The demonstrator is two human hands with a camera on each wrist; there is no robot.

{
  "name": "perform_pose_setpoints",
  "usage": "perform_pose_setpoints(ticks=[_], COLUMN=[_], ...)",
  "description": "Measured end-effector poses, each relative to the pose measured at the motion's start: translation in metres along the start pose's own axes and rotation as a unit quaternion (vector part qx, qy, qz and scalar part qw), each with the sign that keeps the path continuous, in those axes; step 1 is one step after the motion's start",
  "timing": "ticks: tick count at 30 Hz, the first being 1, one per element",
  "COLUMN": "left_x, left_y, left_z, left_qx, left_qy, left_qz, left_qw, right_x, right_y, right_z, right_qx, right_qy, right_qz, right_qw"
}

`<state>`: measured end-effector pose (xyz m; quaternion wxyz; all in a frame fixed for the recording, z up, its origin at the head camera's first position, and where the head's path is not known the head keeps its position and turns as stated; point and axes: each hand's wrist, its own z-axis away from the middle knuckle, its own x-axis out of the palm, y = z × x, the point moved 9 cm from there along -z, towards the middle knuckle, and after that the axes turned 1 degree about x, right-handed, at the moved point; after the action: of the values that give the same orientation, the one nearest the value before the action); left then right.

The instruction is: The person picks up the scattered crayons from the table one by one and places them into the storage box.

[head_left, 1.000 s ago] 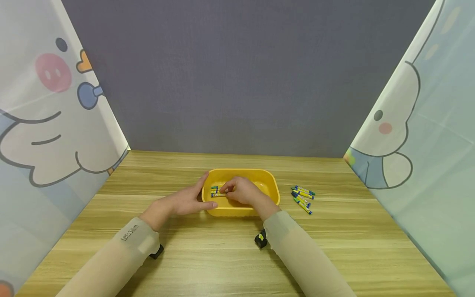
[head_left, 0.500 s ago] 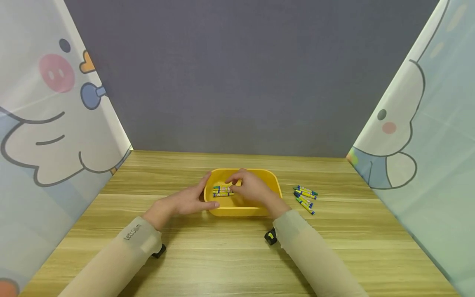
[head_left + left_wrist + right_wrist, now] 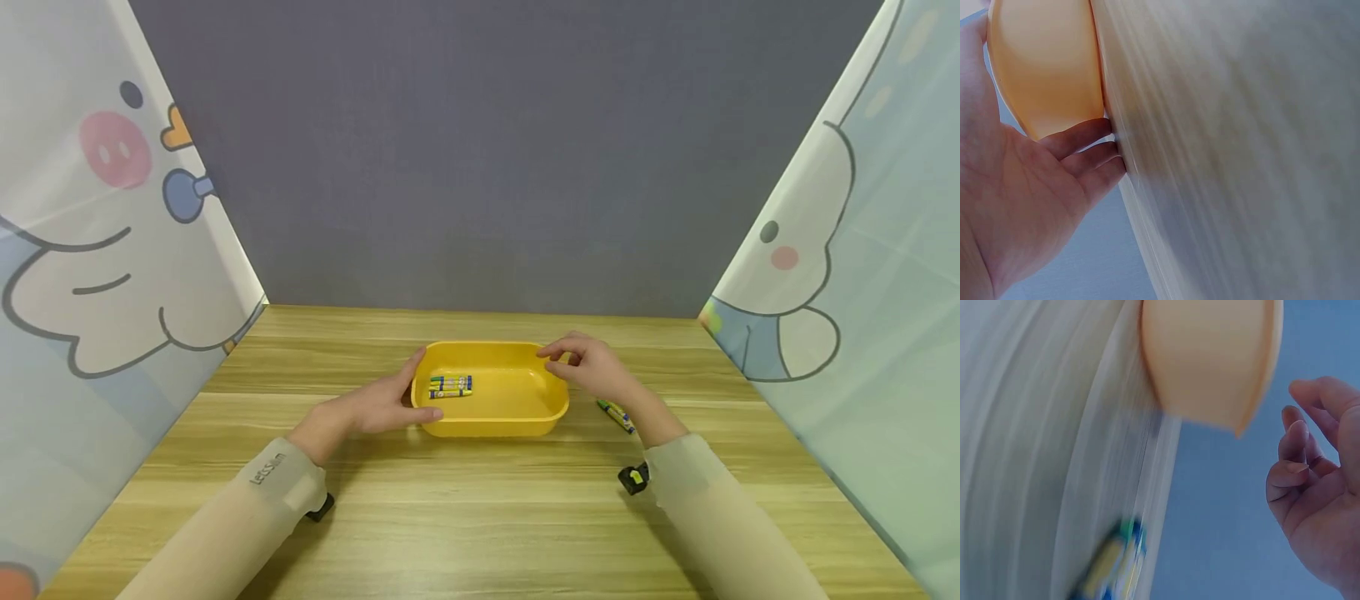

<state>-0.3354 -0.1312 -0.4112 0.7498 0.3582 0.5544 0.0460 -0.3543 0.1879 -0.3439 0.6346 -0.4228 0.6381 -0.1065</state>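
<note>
Crayons [image 3: 451, 387], slender, yellow and blue

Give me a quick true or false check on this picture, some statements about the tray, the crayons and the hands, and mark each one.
1. The left hand touches the yellow tray. True.
2. The right hand holds a crayon. False: it holds nothing.
3. Some crayons lie inside the tray. True.
4. The tray is upside down. False: its open side faces up.
5. Other crayons lie on the table. True.
</note>
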Motion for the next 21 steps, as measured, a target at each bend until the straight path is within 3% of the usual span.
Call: perform_pose_setpoints(ticks=[10,16,21], left_x=[0.001,0.001,0.001], left_y=[-0.002,-0.002,-0.002], left_z=[0.001,0.000,-0.001], left_qx=[0.002,0.000,0.001], left_qy=[0.001,0.001,0.003], left_qz=[0.008,0.004,0.002], left_qw=[1.0000,1.0000,1.0000], right_x=[-0.045,-0.059,-0.064], right_y=[0.061,0.102,0.127], right_z=[0.036,0.045,0.048], right_qx=[0.056,0.082,0.104], right_qy=[0.015,-0.005,-0.019], right_qz=[0.048,0.087,0.088], right_qw=[0.997,0.993,0.991])
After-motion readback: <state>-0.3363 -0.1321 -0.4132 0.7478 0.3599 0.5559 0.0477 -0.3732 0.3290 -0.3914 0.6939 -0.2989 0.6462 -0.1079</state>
